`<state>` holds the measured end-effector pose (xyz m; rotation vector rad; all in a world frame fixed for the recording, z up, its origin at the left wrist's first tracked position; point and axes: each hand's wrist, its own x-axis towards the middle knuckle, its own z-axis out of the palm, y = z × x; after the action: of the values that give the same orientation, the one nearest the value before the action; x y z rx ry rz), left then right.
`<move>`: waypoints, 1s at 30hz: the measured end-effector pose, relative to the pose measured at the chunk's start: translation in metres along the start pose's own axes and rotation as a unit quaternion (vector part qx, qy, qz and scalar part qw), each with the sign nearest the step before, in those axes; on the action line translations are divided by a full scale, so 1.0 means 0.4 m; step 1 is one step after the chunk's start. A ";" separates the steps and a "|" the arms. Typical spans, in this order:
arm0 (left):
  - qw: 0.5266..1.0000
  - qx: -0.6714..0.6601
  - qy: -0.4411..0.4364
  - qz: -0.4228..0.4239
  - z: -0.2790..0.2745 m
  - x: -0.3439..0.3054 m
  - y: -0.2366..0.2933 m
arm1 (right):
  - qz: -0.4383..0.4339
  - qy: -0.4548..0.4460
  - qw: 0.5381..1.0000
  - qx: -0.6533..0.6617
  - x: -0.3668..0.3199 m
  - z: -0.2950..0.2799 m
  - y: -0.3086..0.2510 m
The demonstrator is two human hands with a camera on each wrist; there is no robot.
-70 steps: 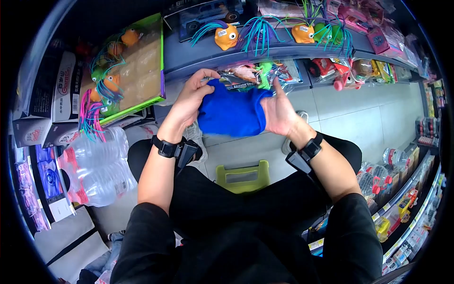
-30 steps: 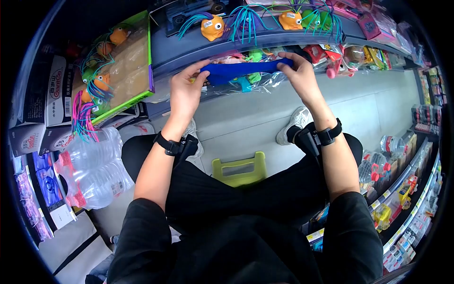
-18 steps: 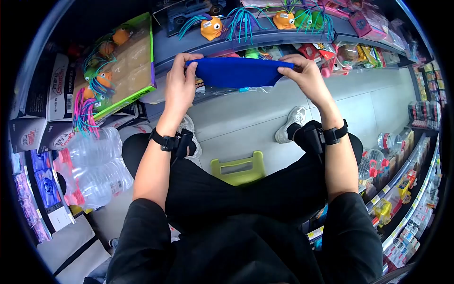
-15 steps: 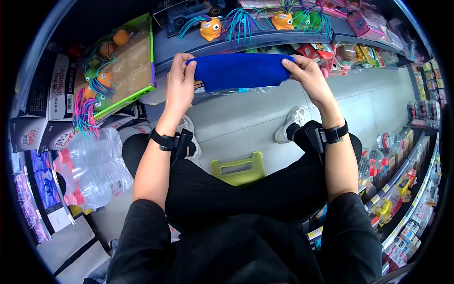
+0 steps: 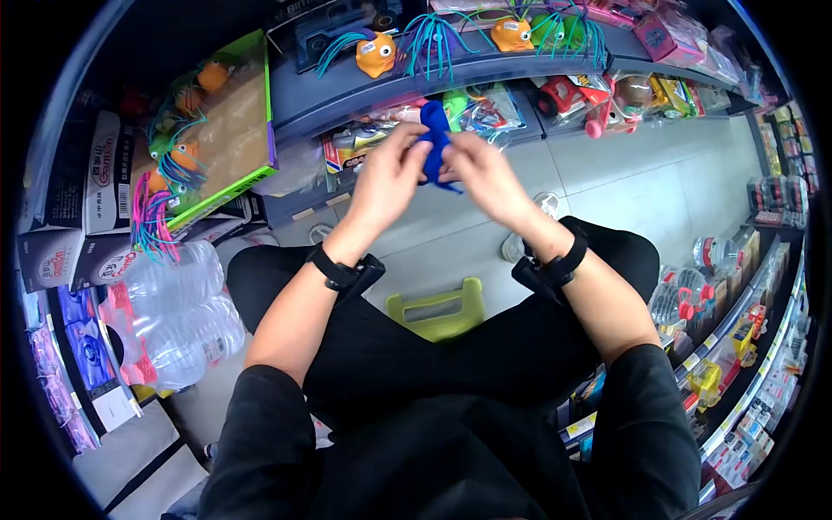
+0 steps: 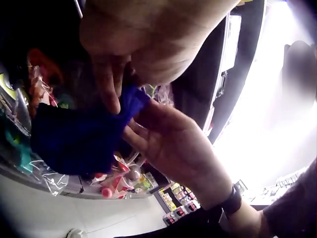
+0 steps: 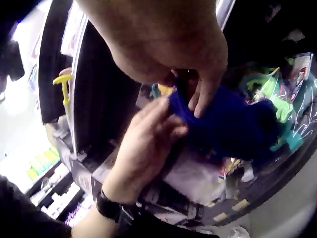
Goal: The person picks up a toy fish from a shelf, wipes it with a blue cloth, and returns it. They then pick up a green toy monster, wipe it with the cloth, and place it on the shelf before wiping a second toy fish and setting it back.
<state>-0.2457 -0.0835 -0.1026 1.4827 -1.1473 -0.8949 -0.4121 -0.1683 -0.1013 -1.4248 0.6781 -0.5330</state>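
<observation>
A piece of stretchy blue cloth (image 5: 435, 121) is bunched into a narrow strip between my hands, in front of the lower shelf. My left hand (image 5: 386, 184) pinches it from the left between thumb and fingers. From the other side my right hand (image 5: 487, 184) pinches it too, the fingertips of both hands close together. In the left wrist view the blue cloth (image 6: 74, 136) hangs out beyond the fingers as a dark, wide flap. The right wrist view shows the blue cloth (image 7: 233, 121) gathered at its near edge under the fingers.
Orange fish-like toys (image 5: 376, 54) with stringy hair stand on the upper shelf (image 5: 321, 102). Bagged toys fill the lower shelf behind the hands. A green-edged display box (image 5: 260, 130) and large water bottles (image 5: 178, 329) are at left. A green stool (image 5: 438, 312) shows between the knees.
The cloth, stretched wide between both hands half a second ago, is now gathered into a narrow strip. My hands have come together at the middle.
</observation>
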 end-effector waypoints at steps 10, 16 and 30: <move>0.995 0.026 0.066 0.071 -0.048 -0.010 0.093 | -0.069 -0.004 0.996 0.058 0.015 -0.019 -0.057; 0.966 -0.258 -0.014 0.018 -0.123 -0.021 0.172 | 0.053 -0.167 0.978 0.116 0.006 -0.029 -0.077; 0.993 -0.097 0.058 0.013 -0.093 -0.038 0.017 | 0.140 0.014 0.983 0.121 0.049 -0.025 -0.032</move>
<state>-0.2163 -0.0590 -0.0884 1.3395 -0.9645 -0.8666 -0.4046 -0.1903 -0.0907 -1.0743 0.7938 -0.3994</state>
